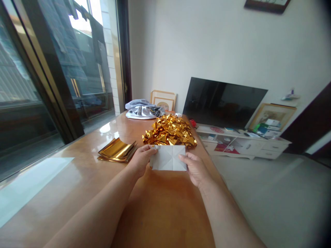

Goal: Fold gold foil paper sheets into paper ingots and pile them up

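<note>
White on the side that shows, the creased sheet [167, 163] is held above the surface [165, 213], just on the near side of the gold pile [172, 132]. The left grip [143, 160] pinches its left edge and the right grip [195, 168] pinches its right edge, thumbs on the white face. It looks very light and thin, likely quick to bend along its fold lines and easy to tear if pulled hard; the two side edges, away from the creased middle, seem the best places to take hold. Its far face is hidden.

Left of the gold pile, a stack of shiny gold sheets [116, 150] sits close beside the left grip and crowds that side; whether they touch cannot be told. The gold pile itself, many folded foil-like pieces, limits room forward. Beyond it to the left lies a grey and white cloth bundle [143, 110], with picture frames [163, 100] leaning behind. Beyond the gold pile to the right stand a low white cabinet [248, 146] and a large black television [223, 103].
</note>
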Available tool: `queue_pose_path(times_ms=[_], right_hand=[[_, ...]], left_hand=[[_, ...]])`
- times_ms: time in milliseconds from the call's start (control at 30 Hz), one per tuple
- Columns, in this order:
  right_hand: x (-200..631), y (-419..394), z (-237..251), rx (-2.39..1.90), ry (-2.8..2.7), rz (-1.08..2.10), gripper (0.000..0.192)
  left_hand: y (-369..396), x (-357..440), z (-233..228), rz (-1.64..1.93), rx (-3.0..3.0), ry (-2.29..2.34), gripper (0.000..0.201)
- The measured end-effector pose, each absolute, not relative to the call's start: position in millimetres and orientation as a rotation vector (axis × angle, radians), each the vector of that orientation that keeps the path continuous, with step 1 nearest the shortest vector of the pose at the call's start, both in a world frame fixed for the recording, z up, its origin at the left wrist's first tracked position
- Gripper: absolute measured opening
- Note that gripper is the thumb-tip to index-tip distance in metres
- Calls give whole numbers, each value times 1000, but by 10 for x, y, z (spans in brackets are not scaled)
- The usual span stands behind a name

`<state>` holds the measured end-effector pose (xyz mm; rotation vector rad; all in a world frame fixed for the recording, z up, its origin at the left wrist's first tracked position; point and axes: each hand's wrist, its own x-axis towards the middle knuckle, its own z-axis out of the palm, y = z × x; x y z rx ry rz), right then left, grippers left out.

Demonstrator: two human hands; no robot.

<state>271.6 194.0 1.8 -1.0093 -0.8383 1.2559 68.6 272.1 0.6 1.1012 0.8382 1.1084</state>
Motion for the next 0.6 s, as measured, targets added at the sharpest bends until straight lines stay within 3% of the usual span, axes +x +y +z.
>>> queue_pose_path(times_ms=[467,600], right_hand=[[2981,1974,-19,-1280,-982,1160,43],[3025,2035,-35,-1390,-936,767,40]], left_hand=[[2718,632,27,948,1352,908,20],[2751,624,-38,934,1349,957,20]])
